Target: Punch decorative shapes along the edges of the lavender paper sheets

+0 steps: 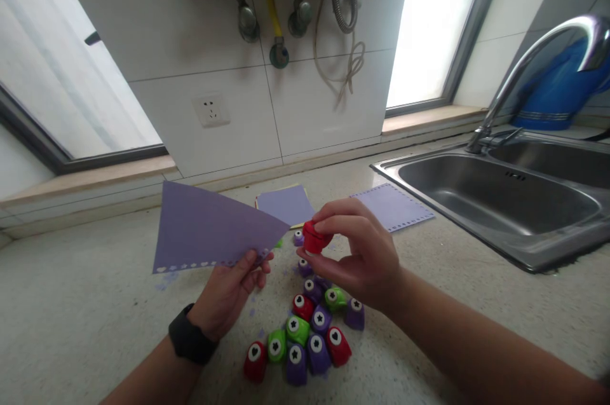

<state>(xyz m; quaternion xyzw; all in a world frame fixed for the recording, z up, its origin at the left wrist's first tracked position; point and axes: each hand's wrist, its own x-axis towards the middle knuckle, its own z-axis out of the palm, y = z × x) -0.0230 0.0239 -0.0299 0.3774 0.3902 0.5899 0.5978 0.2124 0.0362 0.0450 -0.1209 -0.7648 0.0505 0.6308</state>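
- left hand (233, 295): thumb and fingers pinching a purple paper sheet (204, 227) by its punched lower edge, up over the speckled pale counter (114, 303)
- right hand (365, 255)'s got its fingers gripping a small red plastic punch (314, 240), right beside the sheet's corner
- red, green and purple plastic punches (298, 330) bunched below

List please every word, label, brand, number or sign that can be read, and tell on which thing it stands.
No word, brand or number is readable.
Heart sign: on the leftmost red punch.
Star sign, apparently: on the nearest purple punch.
Signs on the farther punches are too small to read.
The held lavender sheet bears only punched shapes.
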